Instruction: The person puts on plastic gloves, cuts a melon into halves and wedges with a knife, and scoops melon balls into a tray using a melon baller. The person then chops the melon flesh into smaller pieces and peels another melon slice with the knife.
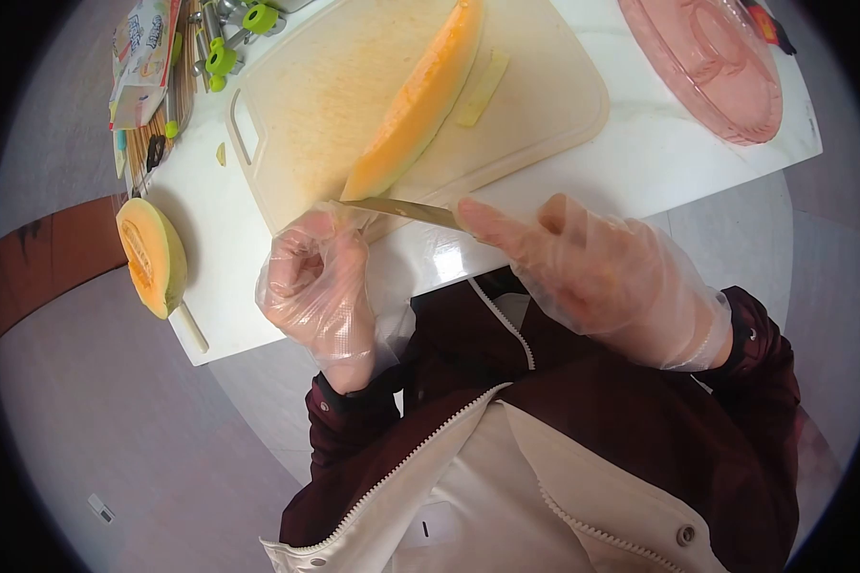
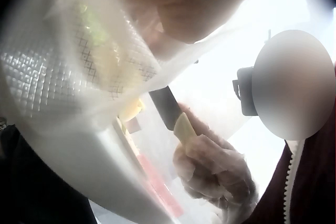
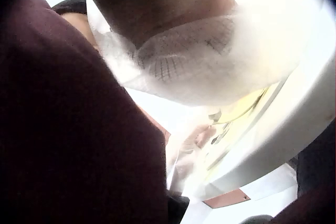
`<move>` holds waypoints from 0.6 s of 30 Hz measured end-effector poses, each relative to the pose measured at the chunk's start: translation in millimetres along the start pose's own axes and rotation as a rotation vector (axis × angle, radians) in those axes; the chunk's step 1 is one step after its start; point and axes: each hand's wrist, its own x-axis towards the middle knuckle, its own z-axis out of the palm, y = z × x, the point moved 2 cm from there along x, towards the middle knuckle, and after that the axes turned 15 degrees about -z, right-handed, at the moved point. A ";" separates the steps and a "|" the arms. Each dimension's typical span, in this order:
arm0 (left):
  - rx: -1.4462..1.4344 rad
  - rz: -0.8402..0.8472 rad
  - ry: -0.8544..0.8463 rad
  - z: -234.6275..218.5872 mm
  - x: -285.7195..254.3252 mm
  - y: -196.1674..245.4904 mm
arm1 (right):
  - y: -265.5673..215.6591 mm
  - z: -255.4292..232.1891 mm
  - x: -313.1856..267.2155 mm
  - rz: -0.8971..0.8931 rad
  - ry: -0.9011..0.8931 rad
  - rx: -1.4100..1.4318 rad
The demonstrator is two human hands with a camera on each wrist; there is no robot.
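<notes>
A long orange melon slice (image 1: 416,105) lies rind side down on a cream cutting board (image 1: 301,86). My right hand (image 1: 602,272), in a clear plastic glove, grips a knife (image 1: 406,212). Its pale handle (image 2: 184,129) shows in the left wrist view. The blade points left and crosses the slice's near end. Just below the blade tip is my gloved left hand (image 1: 320,282), fingers curled and thumb close to the fingertips. Whether those fingertips pinch anything I cannot tell. A pale strip of rind (image 1: 483,91) lies beside the slice.
A cut melon piece (image 1: 155,258) with seeds sits at the table's left edge. Skewers, a printed plastic bag (image 1: 143,57) and green-and-metal utensils (image 1: 225,57) lie at the back left. A pink clear plastic tray (image 1: 712,72) stands at the back right.
</notes>
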 end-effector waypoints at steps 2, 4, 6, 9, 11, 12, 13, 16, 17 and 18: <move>0.009 -0.008 0.004 2.5 -1.4 2.9 | -0.3 3.5 2.0 -0.004 0.003 0.000; 0.019 -0.012 0.007 3.6 -2.2 3.0 | -2.0 6.8 5.3 -0.008 0.011 -0.002; 0.018 0.012 -0.038 2.3 -2.2 0.6 | -3.9 8.6 9.4 -0.002 0.026 0.077; 0.101 0.088 -0.029 0.4 -0.1 3.2 | -3.0 7.4 8.5 -0.011 0.024 0.081; 0.032 0.038 -0.021 0.8 -0.2 4.8 | -0.9 4.0 3.2 -0.003 0.015 0.045; -0.037 -0.010 -0.013 0.8 -0.1 4.5 | 0.4 2.0 0.8 0.004 0.007 0.010; -0.038 -0.011 -0.012 0.6 0.1 3.9 | 2.0 0.1 -0.7 0.004 0.006 0.009; 0.029 0.021 -0.019 0.4 -0.5 2.8 | 3.8 -1.2 -0.9 0.005 0.000 0.041; 0.026 0.018 -0.021 1.0 -1.0 3.0 | 1.6 1.0 2.9 0.002 -0.001 0.005; 0.022 0.017 -0.021 1.7 -1.1 3.0 | 0.3 3.0 5.9 -0.002 -0.002 -0.032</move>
